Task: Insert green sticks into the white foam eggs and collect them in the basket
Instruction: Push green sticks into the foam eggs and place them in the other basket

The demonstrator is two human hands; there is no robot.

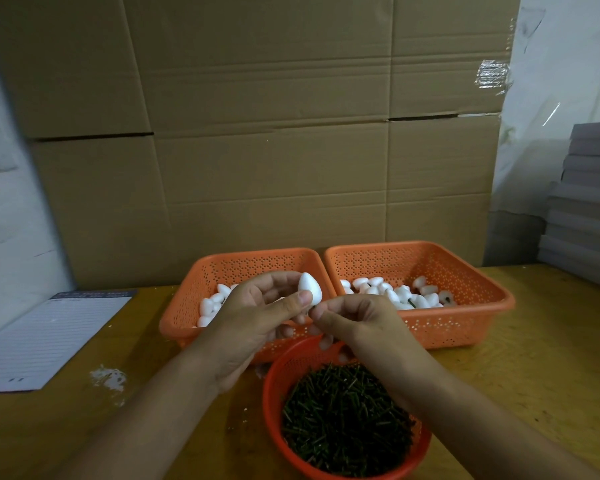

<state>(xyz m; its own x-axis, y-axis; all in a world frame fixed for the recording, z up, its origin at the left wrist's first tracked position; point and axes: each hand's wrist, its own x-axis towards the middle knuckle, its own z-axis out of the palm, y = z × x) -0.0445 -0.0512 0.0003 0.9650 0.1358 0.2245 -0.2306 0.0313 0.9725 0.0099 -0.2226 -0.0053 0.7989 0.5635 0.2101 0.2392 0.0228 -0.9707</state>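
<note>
White foam egg (310,288) sits pinched in the left hand (257,313), pointed end up, blunt end toward the right hand (354,318); its fingertips pinch a barely visible green stick (311,308) just beneath.

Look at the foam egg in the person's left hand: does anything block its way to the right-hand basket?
Nothing visible does. The left hand holds the egg above the baskets, and the right-hand basket is open-topped. Only the right hand, pinching at the egg's base, lies between.
</note>
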